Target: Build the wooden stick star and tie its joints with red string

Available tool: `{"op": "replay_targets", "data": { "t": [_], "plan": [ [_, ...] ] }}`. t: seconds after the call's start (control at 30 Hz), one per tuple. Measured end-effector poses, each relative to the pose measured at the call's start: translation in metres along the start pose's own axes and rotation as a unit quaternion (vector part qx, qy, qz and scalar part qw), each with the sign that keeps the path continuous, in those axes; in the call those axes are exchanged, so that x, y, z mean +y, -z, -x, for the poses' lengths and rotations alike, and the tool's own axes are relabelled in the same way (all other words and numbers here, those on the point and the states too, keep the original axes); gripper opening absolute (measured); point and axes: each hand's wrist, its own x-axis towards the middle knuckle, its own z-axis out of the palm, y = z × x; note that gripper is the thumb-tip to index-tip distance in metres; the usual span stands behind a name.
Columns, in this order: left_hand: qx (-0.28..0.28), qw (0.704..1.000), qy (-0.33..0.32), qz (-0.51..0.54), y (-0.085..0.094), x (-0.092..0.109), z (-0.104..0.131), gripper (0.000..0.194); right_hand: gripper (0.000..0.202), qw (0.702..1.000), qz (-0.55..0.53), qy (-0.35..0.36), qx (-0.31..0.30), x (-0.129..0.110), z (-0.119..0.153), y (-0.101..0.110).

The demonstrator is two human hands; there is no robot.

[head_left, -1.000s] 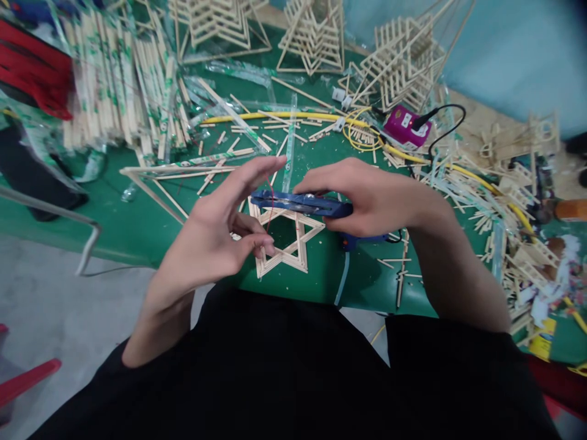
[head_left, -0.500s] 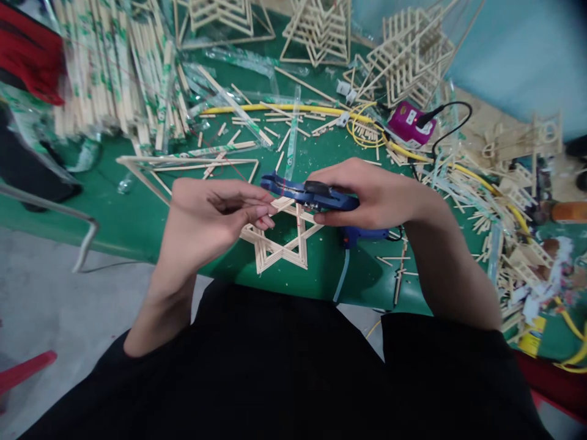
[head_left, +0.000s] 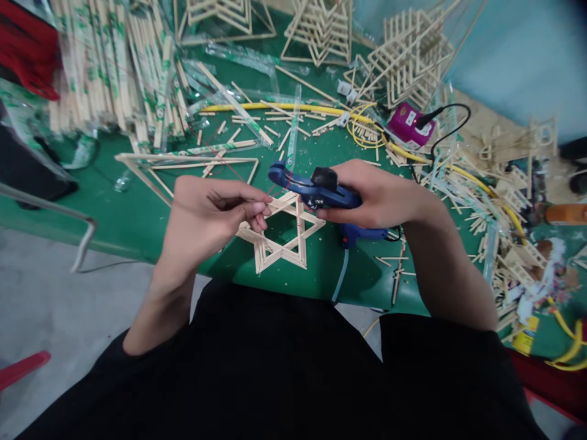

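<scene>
My left hand [head_left: 213, 214] is closed in a pinch on a thin red thread [head_left: 280, 190], just above the left side of a star frame [head_left: 280, 255] made of stacked wooden sticks. The star lies flat near the table's front edge. My right hand [head_left: 373, 192] grips a blue cutter [head_left: 316, 190] with a curved jaw, held over the star's upper right. The jaw points left, apart from my left fingers. Below the right hand lies a blue glue gun [head_left: 362, 234] with a pale glue stick [head_left: 340, 275] jutting from it.
Bundled sticks in wrappers [head_left: 105, 73] fill the back left; finished star frames [head_left: 318, 30] stand behind. A yellow cable [head_left: 275, 107] crosses the green table. A purple power box [head_left: 410, 124] and scattered sticks [head_left: 486, 195] lie right. A larger triangular frame [head_left: 142, 165] sits left.
The cutter has moved slightly right, away from my left fingers, and turned so that more of its side shows. My left hand has shifted a little left, still pinched.
</scene>
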Motion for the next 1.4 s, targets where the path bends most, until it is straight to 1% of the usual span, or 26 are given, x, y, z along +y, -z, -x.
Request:
{"op": "replay_targets", "data": {
  "t": [0.07,0.13,0.2,0.3,0.37,0.43,0.53,0.6,0.7,0.8,0.9,1.0,1.13,1.2,1.27,1.33,1.4],
  "plan": [
    [-0.009,0.999,-0.025,-0.018,0.001,-0.003,-0.001,0.015,0.019,1.000,0.002,0.005,0.010,0.000,0.000,-0.002],
    [-0.008,0.996,-0.069,-0.058,0.002,-0.005,-0.003,0.016,0.025,1.000,0.005,0.011,0.023,0.002,0.000,-0.003],
    [0.006,0.989,-0.111,-0.099,0.003,-0.007,-0.003,0.016,0.033,0.999,-0.007,0.021,0.033,0.004,0.000,-0.003],
    [0.023,0.977,-0.152,-0.146,0.002,-0.007,-0.003,0.021,0.046,0.998,-0.042,0.034,0.044,0.009,0.001,-0.005],
    [0.017,0.961,-0.193,-0.198,0.002,-0.007,-0.002,0.027,0.052,0.997,-0.060,0.029,0.040,0.009,0.002,-0.005],
    [0.014,0.933,-0.254,-0.254,0.001,-0.008,-0.002,0.031,0.054,0.996,-0.077,0.015,0.029,0.007,0.004,-0.006],
    [0.028,0.894,-0.328,-0.304,0.001,-0.010,-0.005,0.030,0.046,0.996,-0.082,-0.011,0.029,0.000,0.007,-0.006],
    [0.036,0.882,-0.345,-0.319,0.000,-0.012,-0.007,0.031,0.040,0.996,-0.065,-0.036,0.045,-0.005,0.008,-0.007],
    [0.049,0.876,-0.352,-0.327,-0.002,-0.012,-0.013,0.033,0.032,0.995,-0.036,-0.064,0.074,-0.009,0.008,-0.009],
    [0.061,0.875,-0.349,-0.330,-0.003,-0.009,-0.020,0.034,0.029,0.992,-0.033,-0.076,0.095,-0.009,0.007,-0.008],
    [0.058,0.891,-0.325,-0.311,-0.004,-0.006,-0.024,0.033,0.033,0.991,-0.048,-0.086,0.094,-0.009,0.008,-0.005],
    [0.040,0.910,-0.297,-0.287,-0.004,-0.004,-0.026,0.031,0.034,0.991,-0.059,-0.093,0.081,-0.010,0.010,-0.001],
    [0.020,0.927,-0.273,-0.258,-0.002,-0.003,-0.028,0.030,0.033,0.991,-0.067,-0.098,0.067,-0.012,0.011,0.002],
    [0.022,0.940,-0.251,-0.230,-0.002,-0.004,-0.029,0.030,0.034,0.990,-0.069,-0.104,0.065,-0.012,0.011,0.002],
    [0.025,0.954,-0.215,-0.210,-0.001,-0.005,-0.028,0.029,0.035,0.989,-0.074,-0.111,0.068,-0.012,0.011,0.002],
    [0.029,0.961,-0.187,-0.201,0.000,-0.006,-0.027,0.027,0.034,0.988,-0.076,-0.119,0.069,-0.012,0.011,0.003],
    [0.039,0.965,-0.175,-0.192,0.000,-0.008,-0.025,0.027,0.030,0.987,-0.074,-0.126,0.063,-0.012,0.011,0.004]
  ]
}}
